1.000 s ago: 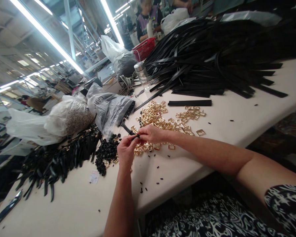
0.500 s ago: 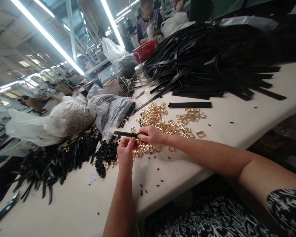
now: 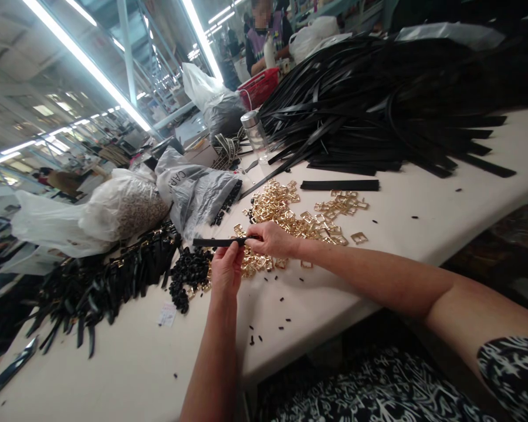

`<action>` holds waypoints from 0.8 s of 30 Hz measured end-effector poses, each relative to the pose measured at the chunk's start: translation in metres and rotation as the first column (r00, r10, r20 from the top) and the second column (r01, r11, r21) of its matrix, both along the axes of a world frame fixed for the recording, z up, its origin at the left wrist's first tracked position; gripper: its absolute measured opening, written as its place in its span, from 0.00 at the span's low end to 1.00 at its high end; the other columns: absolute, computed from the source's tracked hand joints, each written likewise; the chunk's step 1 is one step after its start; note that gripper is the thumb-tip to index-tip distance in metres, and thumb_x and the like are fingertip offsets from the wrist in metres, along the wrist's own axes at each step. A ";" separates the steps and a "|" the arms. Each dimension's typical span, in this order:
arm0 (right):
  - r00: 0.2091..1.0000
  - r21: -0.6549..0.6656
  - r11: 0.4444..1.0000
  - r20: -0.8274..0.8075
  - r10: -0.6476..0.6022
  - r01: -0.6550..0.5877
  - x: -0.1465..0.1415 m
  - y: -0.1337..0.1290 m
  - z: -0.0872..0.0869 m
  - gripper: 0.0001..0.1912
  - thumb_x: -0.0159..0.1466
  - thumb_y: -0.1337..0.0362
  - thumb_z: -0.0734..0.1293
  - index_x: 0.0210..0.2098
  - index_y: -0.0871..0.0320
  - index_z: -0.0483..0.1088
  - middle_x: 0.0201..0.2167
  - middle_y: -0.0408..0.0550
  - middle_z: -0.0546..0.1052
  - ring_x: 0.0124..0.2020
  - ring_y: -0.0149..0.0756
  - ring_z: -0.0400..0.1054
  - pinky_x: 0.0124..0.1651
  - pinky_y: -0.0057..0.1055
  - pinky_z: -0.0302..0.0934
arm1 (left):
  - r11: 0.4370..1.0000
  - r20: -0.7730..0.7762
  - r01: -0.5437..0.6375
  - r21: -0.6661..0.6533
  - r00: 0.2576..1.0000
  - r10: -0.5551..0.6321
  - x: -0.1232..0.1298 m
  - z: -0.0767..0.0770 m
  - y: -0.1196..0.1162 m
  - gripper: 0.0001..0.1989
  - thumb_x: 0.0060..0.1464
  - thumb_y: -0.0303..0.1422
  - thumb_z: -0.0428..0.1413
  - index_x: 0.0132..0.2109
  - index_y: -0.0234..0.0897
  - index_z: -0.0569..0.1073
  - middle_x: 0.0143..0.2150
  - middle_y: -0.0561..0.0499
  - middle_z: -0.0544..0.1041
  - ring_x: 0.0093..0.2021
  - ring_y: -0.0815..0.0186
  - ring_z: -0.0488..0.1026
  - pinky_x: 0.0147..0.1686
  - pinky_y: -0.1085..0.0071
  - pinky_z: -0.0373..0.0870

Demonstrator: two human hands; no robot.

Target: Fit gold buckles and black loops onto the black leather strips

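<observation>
Both hands [image 3: 270, 239] grip black strap [image 3: 212, 242]; gold buckles [image 3: 276, 204] crowd just behind, strap heap [image 3: 356, 105] hides tabletop [image 3: 330, 293] far edge, black bits [image 3: 281, 299] near front edge.

Head-worn view; faces forward, down across table [image 3: 132, 369]

From afar, I see the left hand [image 3: 225, 266] and right hand [image 3: 273, 239] holding a black strip [image 3: 213, 242] beside gold buckles [image 3: 278, 202], inside the table's [image 3: 319, 302] near edge.
</observation>
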State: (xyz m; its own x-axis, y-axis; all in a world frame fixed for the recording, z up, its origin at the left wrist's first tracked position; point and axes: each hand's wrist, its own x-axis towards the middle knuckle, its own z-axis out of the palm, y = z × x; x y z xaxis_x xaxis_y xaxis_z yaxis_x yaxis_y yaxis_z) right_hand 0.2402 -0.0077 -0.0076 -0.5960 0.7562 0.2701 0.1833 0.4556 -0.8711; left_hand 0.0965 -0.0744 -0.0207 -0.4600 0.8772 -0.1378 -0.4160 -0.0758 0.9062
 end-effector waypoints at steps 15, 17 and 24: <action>0.989 -0.067 0.990 -0.091 0.117 -0.124 0.006 -0.001 0.001 0.09 0.61 0.61 0.62 0.27 0.59 0.67 0.17 0.39 0.69 0.19 0.26 0.60 0.25 0.24 0.53 | 0.995 0.125 0.069 0.066 0.989 -0.077 0.009 0.001 0.000 0.17 0.32 0.32 0.72 0.31 0.35 0.76 0.31 0.53 0.80 0.31 0.73 0.77 0.35 0.79 0.73; 0.991 -0.130 0.986 -0.095 0.094 -0.106 0.005 -0.002 0.001 0.09 0.61 0.60 0.62 0.27 0.59 0.67 0.16 0.38 0.68 0.17 0.25 0.59 0.22 0.23 0.52 | 0.995 0.133 0.063 0.083 0.988 -0.074 0.011 0.003 0.000 0.15 0.34 0.32 0.71 0.32 0.34 0.76 0.31 0.53 0.79 0.30 0.73 0.76 0.35 0.78 0.73; 0.983 -0.190 0.970 -0.128 0.129 -0.152 0.004 -0.002 0.001 0.10 0.60 0.60 0.63 0.26 0.59 0.65 0.15 0.38 0.67 0.16 0.24 0.59 0.20 0.21 0.53 | 0.994 0.188 0.111 0.018 0.976 -0.112 0.008 0.004 -0.002 0.12 0.38 0.29 0.69 0.32 0.34 0.75 0.29 0.55 0.78 0.26 0.77 0.73 0.29 0.82 0.70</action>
State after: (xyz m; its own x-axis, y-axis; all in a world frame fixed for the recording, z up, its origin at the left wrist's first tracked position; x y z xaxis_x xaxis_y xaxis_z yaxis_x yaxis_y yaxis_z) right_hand 0.2442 -0.0097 -0.0071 -0.6742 0.7123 0.1952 0.0246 0.2858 -0.9580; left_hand 0.1044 -0.0761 -0.0164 -0.3253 0.9228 -0.2062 -0.5857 -0.0255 0.8101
